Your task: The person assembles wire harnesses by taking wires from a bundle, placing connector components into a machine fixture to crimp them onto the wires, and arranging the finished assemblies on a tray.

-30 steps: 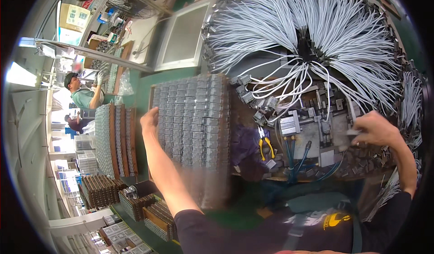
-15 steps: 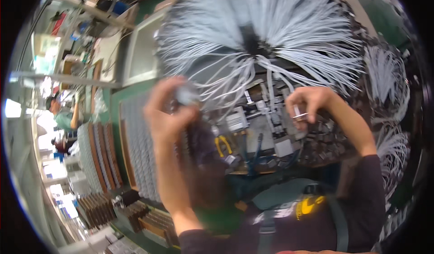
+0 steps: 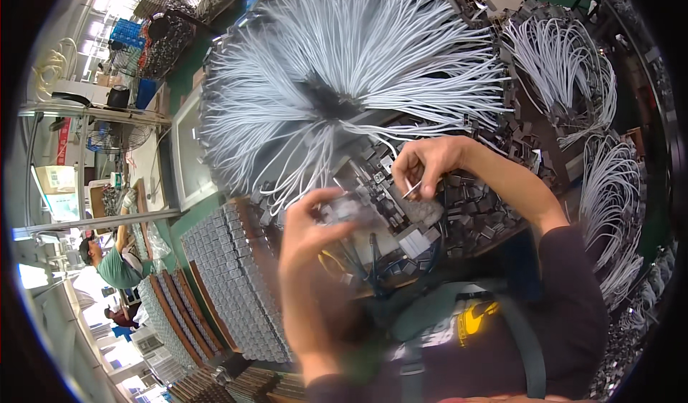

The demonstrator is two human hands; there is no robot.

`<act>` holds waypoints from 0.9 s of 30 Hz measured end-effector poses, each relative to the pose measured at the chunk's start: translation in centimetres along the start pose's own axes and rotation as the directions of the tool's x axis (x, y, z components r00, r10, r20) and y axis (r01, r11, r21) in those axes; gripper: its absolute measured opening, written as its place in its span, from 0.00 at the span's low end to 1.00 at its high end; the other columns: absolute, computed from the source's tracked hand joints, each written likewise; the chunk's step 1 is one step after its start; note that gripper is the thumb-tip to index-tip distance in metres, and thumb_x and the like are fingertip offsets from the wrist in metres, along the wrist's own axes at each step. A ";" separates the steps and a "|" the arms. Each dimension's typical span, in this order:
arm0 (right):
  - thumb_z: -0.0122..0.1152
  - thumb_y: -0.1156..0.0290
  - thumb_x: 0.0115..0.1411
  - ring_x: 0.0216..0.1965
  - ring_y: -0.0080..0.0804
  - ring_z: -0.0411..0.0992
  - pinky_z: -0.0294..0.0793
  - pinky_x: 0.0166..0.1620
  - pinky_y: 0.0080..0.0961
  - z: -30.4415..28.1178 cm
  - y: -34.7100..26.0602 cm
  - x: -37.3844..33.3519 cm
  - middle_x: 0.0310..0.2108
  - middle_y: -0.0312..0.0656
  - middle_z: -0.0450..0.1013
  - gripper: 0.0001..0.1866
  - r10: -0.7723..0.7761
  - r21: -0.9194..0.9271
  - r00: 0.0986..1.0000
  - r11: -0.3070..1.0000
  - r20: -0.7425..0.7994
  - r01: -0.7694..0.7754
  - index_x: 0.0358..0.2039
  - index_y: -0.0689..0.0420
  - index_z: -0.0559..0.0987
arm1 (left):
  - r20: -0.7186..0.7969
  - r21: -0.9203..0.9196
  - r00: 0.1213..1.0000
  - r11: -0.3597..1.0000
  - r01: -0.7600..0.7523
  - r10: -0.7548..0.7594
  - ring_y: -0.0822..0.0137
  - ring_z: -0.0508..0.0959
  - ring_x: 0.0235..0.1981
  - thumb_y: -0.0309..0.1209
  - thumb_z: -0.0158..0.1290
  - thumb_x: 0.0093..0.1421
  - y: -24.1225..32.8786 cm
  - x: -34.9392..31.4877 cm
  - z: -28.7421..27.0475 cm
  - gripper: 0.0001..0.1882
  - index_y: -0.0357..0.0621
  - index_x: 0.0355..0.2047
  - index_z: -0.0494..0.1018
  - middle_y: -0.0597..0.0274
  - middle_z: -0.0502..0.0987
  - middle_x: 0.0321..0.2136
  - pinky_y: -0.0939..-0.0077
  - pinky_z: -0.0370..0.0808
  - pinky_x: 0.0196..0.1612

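Observation:
My left hand, smeared by motion, curls its thumb and fingers around a pale grey piece too blurred to name. To its right, my right hand is closed, pinching a thin, shiny metal piece between thumb and fingertips. Below and between the hands is a metal fixture on the bench. A white block lies at its near end. Yellow-handled pliers lie near my left hand, partly blurred.
A large fan of white cables spreads beyond my hands. More cable bundles lie at the right. Small metal housings crowd the bench beside the fixture. Rows of grey parts stand at the left. Another person works farther left.
The view has shifted, with the cables now farther left. My hands have come closer together, the left one moving toward the fixture. Both keep their small pieces.

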State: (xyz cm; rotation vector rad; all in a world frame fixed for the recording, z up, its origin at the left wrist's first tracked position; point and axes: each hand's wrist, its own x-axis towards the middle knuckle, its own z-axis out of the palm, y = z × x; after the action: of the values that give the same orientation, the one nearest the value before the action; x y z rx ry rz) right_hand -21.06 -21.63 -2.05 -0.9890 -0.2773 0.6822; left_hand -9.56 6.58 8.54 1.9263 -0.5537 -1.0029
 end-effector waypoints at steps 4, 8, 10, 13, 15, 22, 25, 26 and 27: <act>0.83 0.62 0.47 0.32 0.29 0.79 0.77 0.35 0.26 5.7 -1.1 3.3 0.30 0.41 0.81 0.22 -0.118 -0.729 0.972 0.681 -0.204 -0.071 0.36 0.61 0.82 | -0.110 0.372 0.981 0.922 -0.109 0.160 0.65 0.80 0.51 0.24 0.65 0.40 -2.0 -2.4 -2.6 0.25 0.34 0.43 0.78 0.54 0.82 0.49 0.65 0.74 0.57; 0.80 0.62 0.47 0.31 0.43 0.79 0.76 0.34 0.35 7.1 0.3 4.2 0.27 0.45 0.79 0.20 -0.476 -0.939 0.842 0.331 -0.253 -0.095 0.32 0.60 0.79 | -0.138 0.606 0.828 0.707 -0.364 0.544 0.49 0.77 0.56 0.19 0.61 0.41 -2.5 -4.1 2.9 0.27 0.39 0.45 0.72 0.51 0.78 0.54 0.56 0.69 0.64; 0.79 0.63 0.48 0.30 0.44 0.79 0.76 0.34 0.36 7.6 -0.1 4.5 0.26 0.45 0.79 0.20 -0.424 -0.894 0.864 0.445 -0.270 -0.061 0.34 0.60 0.80 | -0.167 0.421 0.885 0.843 -0.335 0.435 0.54 0.78 0.54 0.17 0.65 0.43 -4.6 -4.1 5.1 0.27 0.37 0.46 0.72 0.52 0.78 0.53 0.61 0.73 0.60; 0.79 0.66 0.47 0.29 0.42 0.79 0.76 0.34 0.36 7.9 -0.3 4.4 0.26 0.47 0.79 0.20 -0.292 -0.864 0.915 0.492 -0.279 -0.107 0.36 0.62 0.80 | -0.233 0.067 0.929 0.958 -0.278 0.286 0.63 0.78 0.52 0.17 0.70 0.44 -8.2 -2.9 6.3 0.30 0.36 0.49 0.73 0.56 0.78 0.52 0.68 0.76 0.55; 0.79 0.66 0.47 0.30 0.40 0.79 0.76 0.34 0.35 7.7 -0.2 4.5 0.27 0.47 0.79 0.20 -0.242 -0.848 0.926 0.515 -0.289 -0.130 0.37 0.62 0.80 | -0.214 -0.014 0.939 0.961 -0.277 0.268 0.66 0.78 0.51 0.17 0.71 0.44 -9.5 -2.5 6.0 0.31 0.36 0.50 0.74 0.57 0.78 0.52 0.70 0.77 0.54; 0.76 0.72 0.50 0.31 0.35 0.80 0.78 0.37 0.31 7.5 0.7 4.8 0.28 0.47 0.80 0.19 -0.142 -0.727 0.947 0.676 -0.287 -0.119 0.41 0.63 0.81 | -0.109 -0.349 0.979 0.916 -0.198 0.170 0.70 0.80 0.47 0.19 0.73 0.46 -10.2 -2.8 6.5 0.33 0.36 0.55 0.76 0.60 0.79 0.47 0.73 0.78 0.51; 0.76 0.72 0.51 0.32 0.35 0.80 0.79 0.38 0.31 7.6 0.9 5.0 0.29 0.46 0.81 0.19 -0.185 -0.740 0.943 0.667 -0.278 -0.087 0.42 0.63 0.80 | -0.059 -0.435 0.996 0.896 -0.087 0.068 0.70 0.80 0.45 0.20 0.73 0.47 -9.3 -3.3 6.5 0.32 0.35 0.55 0.76 0.61 0.81 0.44 0.75 0.78 0.48; 0.75 0.73 0.51 0.32 0.34 0.80 0.79 0.38 0.31 7.7 0.9 5.0 0.30 0.46 0.81 0.19 -0.203 -0.757 0.940 0.648 -0.274 -0.080 0.42 0.64 0.80 | -0.060 -0.394 0.997 0.917 -0.063 0.043 0.71 0.80 0.44 0.21 0.73 0.48 -9.0 -3.4 6.5 0.32 0.34 0.54 0.76 0.61 0.82 0.42 0.76 0.78 0.47; 0.75 0.73 0.51 0.32 0.34 0.80 0.79 0.38 0.31 7.6 1.0 4.9 0.30 0.46 0.81 0.19 -0.202 -0.755 0.940 0.651 -0.274 -0.080 0.42 0.64 0.80 | -0.059 -0.394 0.997 0.917 -0.060 0.040 0.71 0.80 0.44 0.21 0.73 0.48 -8.7 -3.4 6.4 0.32 0.34 0.54 0.76 0.61 0.82 0.42 0.76 0.78 0.47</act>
State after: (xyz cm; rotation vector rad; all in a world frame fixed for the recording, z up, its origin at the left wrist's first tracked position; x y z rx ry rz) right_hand -21.60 -12.97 0.80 -1.8870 -0.2984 0.2933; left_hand -16.75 10.33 0.66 1.5635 -0.3369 -0.9486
